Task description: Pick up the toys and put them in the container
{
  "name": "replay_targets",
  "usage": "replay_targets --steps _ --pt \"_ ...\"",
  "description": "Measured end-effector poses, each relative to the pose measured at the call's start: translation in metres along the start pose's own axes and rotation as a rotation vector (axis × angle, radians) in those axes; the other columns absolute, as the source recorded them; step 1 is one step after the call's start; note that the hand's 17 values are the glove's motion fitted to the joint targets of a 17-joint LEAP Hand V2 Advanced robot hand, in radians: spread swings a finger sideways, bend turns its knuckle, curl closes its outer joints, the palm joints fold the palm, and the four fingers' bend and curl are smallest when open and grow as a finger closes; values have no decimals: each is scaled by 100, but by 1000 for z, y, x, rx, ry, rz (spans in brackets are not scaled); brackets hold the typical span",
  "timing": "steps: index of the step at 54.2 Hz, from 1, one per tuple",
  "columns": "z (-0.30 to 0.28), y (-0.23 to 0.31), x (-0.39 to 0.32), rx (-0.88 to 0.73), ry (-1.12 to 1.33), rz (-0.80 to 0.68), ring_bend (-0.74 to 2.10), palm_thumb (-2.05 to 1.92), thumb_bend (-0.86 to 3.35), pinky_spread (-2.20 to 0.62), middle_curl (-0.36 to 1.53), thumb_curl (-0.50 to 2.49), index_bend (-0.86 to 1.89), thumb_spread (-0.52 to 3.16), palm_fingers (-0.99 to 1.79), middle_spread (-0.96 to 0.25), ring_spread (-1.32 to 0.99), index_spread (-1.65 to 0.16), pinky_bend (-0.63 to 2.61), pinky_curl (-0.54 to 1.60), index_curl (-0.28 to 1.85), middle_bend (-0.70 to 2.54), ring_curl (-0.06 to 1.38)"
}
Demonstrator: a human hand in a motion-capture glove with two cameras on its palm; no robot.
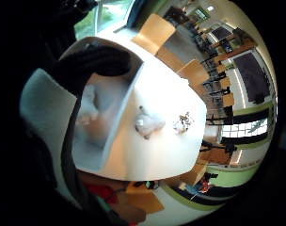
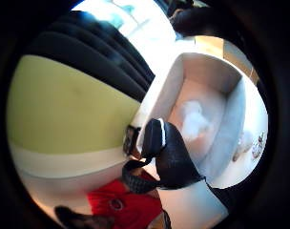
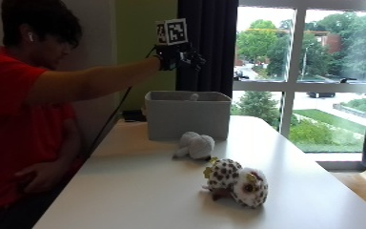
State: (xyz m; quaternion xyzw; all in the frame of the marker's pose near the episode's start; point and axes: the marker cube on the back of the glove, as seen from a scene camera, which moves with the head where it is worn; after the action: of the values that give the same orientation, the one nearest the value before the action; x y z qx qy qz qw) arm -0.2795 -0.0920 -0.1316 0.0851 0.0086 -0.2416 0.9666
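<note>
Hand (image 3: pixel 177 56) hangs above the bin (image 3: pixel 188 116), fingers relaxed, holding nothing; one white toy (image 2: pixel 195 119) lies inside, beneath them. Next, I'd swing down toward the grey toy (image 3: pixel 196 144), then the owl (image 3: pixel 237 182) beyond.

Strong daylight via window (image 3: pixel 297 71), bkgd glare, soft blur, dark palm-view edges.

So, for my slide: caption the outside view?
Gloved right hand above grey container; two plush toys remain on the table.
</note>
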Motion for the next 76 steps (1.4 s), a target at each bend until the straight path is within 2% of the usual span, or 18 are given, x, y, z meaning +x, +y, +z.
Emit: replay_targets --steps 22,29,36,42,49,55,59,64,72,76 --pt "-24 94 138 83 34 117 44 -1 -2 -5 36 51 20 126 4 -16 -9 -46 120 39 53 18 30" --pt "-29 122 175 79 22 202 42 0 -2 -4 35 47 22 127 7 -16 -10 -47 118 37 53 17 29" --pt "-31 150 204 85 42 201 40 0 -2 -3 34 44 22 126 8 -16 -10 -47 116 36 52 17 29" --pt "-31 164 218 86 53 318 39 -1 -2 -2 33 42 23 126 9 -16 -9 -47 114 35 52 17 28" --pt "-27 176 231 77 60 308 38 0 -2 -2 33 40 25 126 9 -16 -10 -47 111 34 52 17 28" --pt "-24 184 235 73 35 182 38 0 -2 -1 32 39 25 125 9 -16 -10 -47 110 33 51 17 28" --pt "-22 185 238 76 36 186 37 0 -2 -1 32 38 26 125 9 -16 -10 -47 109 33 51 17 28" --pt "-20 184 244 82 36 263 36 0 -2 -1 31 37 27 125 10 -16 -10 -47 108 33 51 16 28" --pt "-11 186 249 71 48 248 36 0 -2 -1 30 37 27 125 10 -16 -11 -46 107 33 51 17 28" --pt "-7 185 252 71 53 308 36 0 -2 -1 30 36 28 124 10 -16 -11 -47 106 32 51 17 28"
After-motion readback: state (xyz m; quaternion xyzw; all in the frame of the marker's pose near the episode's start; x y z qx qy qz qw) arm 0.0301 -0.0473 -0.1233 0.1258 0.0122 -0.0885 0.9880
